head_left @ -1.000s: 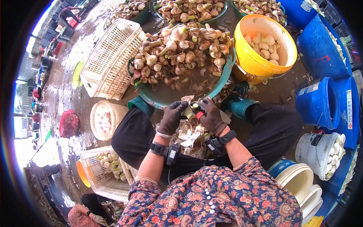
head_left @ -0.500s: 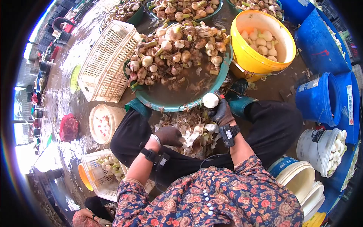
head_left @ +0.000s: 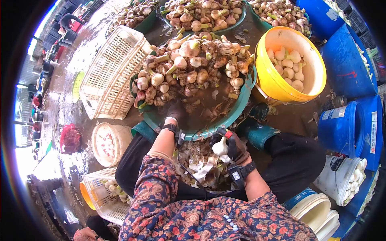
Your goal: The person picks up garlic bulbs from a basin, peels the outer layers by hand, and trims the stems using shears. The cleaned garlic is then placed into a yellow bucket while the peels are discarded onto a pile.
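Foremost, teal basin [head_left: 242, 103]: heaped with unpeeled bulbs [head_left: 189, 68] toward its far rim, nearly bare at the near rim. Just right of it, yellow bucket [head_left: 268, 82], holds peeled ones. Below the near rim, heap of peelings [head_left: 199, 162] between the knees. Left hand [head_left: 177, 113], gloved: over the near rim, at the bulbs; open or closed, cannot tell. Right hand [head_left: 235, 148], gloved: closed round a peeled white bulb [head_left: 220, 147], just outside the near rim.

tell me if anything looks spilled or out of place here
The cream lattice crate lies tipped askew beside the teal basin. Peelings are heaped loose between the person's knees, below the right hand holding a peeled bulb. Nothing looks broken.
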Demonstrator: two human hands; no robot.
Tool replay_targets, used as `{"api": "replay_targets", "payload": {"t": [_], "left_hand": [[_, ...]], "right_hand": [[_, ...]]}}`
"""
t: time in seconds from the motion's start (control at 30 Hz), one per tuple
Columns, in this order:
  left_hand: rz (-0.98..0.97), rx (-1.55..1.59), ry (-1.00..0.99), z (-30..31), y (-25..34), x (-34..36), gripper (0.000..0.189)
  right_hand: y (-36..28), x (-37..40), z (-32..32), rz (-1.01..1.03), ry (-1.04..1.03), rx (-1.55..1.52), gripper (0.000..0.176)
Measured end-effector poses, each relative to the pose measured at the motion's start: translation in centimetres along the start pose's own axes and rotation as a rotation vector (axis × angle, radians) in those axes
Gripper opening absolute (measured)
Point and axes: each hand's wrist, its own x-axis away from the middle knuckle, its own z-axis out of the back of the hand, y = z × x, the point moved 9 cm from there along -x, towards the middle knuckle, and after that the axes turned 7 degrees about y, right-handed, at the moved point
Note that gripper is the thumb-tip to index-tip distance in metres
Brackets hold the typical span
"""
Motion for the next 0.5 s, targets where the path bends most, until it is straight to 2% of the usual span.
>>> {"api": "replay_targets", "payload": {"t": [0.03,0.1,0.13,0.2,0.23,0.3,0.33,0.37,0.43,0.5], "left_hand": [[0.0,0.004,-0.004,-0.2,0.1,0.0,0.071],[0.024,0.225,0.032,-0.2,-0.1,0.1,0.065],[0.021,0.223,0.027,-0.7,-0.4,-0.4,0.065],[-0.097,0.092,-0.158,-4.6,-1.2,-0.8,0.061],[-0.098,0.086,-0.163,-8.0,-3.3,-1.4,0.061],[-0.763,-0.431,0.255,-12.8,-2.1,-0.3,0.047],[-0.487,-0.146,-0.051,-7.7,0.9,2.6,0.036],[-0.489,-0.145,-0.048,-9.4,0.3,2.0,0.036],[-0.4,0.076,-0.185,-15.2,-1.8,-0.9,0.038],[-0.671,-0.306,0.268,-11.3,2.7,-0.1,0.041]], "right_hand": [[-0.3,0.0,0.0,-0.003,0.004,0.003,0.033],[-0.5,0.8,-0.4,-0.1,0.062,0.09,0.031],[0.0,0.7,-0.4,-0.131,0.081,-0.039,0.029],[0.0,0.7,-0.2,-0.142,0.098,0.021,0.03],[-0.1,0.6,-0.2,-0.143,0.108,0.082,0.031],[-0.1,0.7,0.0,-0.139,0.134,0.088,0.033],[0.5,0.6,0.4,-0.152,0.146,0.072,0.034],[0.7,0.6,0.6,-0.164,0.157,0.059,0.035],[0.3,0.8,0.6,-0.144,0.15,0.106,0.035],[0.5,0.6,0.8,-0.142,0.166,0.057,0.035]]}}
